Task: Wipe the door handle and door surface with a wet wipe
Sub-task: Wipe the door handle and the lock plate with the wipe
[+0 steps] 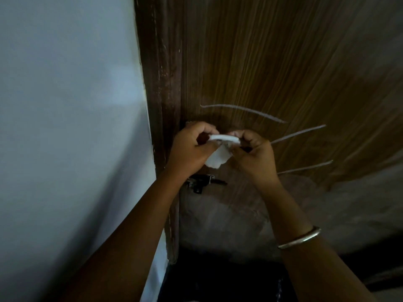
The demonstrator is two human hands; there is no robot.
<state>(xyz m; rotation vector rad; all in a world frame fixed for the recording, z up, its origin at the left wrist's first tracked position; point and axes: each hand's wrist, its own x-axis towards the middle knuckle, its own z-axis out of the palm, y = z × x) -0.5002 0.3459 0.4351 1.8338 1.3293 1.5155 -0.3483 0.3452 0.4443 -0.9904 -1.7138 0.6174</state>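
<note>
Both hands were raised in front of the wooden door (pixel 272 62), with the white wet wipe (pixel 218 159) held between them and not touching the wood, as far as the view showed. The left hand (pixel 192 149) had its fingers curled and pinched one end of the wipe against the thumb. The right hand (pixel 254 153), a metal bangle (pixel 299 237) on its wrist, pinched the other end the same way. The top edge of the wipe was drawn into a tight band between the two grips, and a loose flap hung below.

The step in hand looked like readying the wipe — opening or refolding it — and not wiping as such. The dark metal latch (pixel 205 182), the only handle-like fitting in sight, sat just below the hands near the dark door frame (pixel 161 83), beside the pale wall (pixel 65 105). Pale streaks (pixel 244 111) crossed the panel to the right.

The next move probably called for gathering the wipe into one hand with a flat face outward, then pressing it onto the latch or the streaked surface — firm enough to drag without bunching.
</note>
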